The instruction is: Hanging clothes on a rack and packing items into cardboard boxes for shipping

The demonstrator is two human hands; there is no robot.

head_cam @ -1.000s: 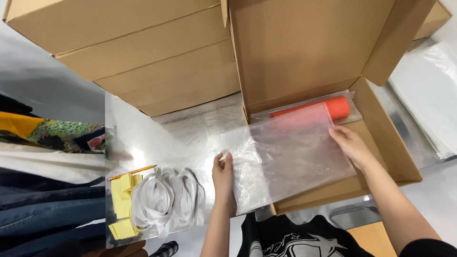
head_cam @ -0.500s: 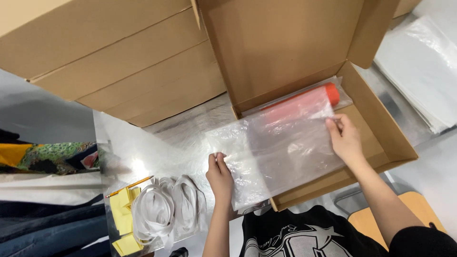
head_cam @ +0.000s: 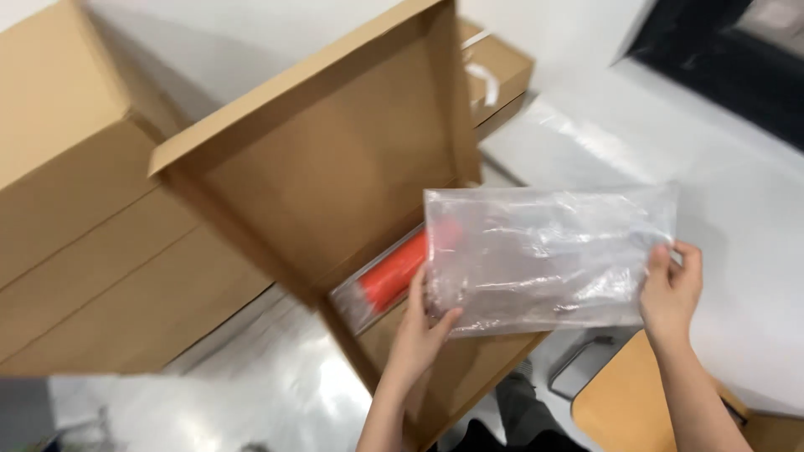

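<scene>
An open flat cardboard box (head_cam: 335, 192) filled mid-frame, stacked cartons (head_cam: 75, 218) at left. A clear plastic bag (head_cam: 544, 251) was held taut above it, right of centre, left hand (head_cam: 423, 331) and right hand (head_cam: 670, 289) fingers clamped on its ends. An orange tube (head_cam: 394, 276) lay inside. Judged step: bag being lifted clear; the raised lid crowded the left.

Bright, even light; motion blur thruout; glare on plastic bag (head_cam: 544, 255).

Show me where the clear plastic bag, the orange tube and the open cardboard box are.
clear plastic bag (head_cam: 548, 255), head view, middle of the crinkled film held between both hands
orange tube (head_cam: 392, 276), head view, its bare orange side inside the box
open cardboard box (head_cam: 335, 159), head view, inside of the raised lid
</scene>
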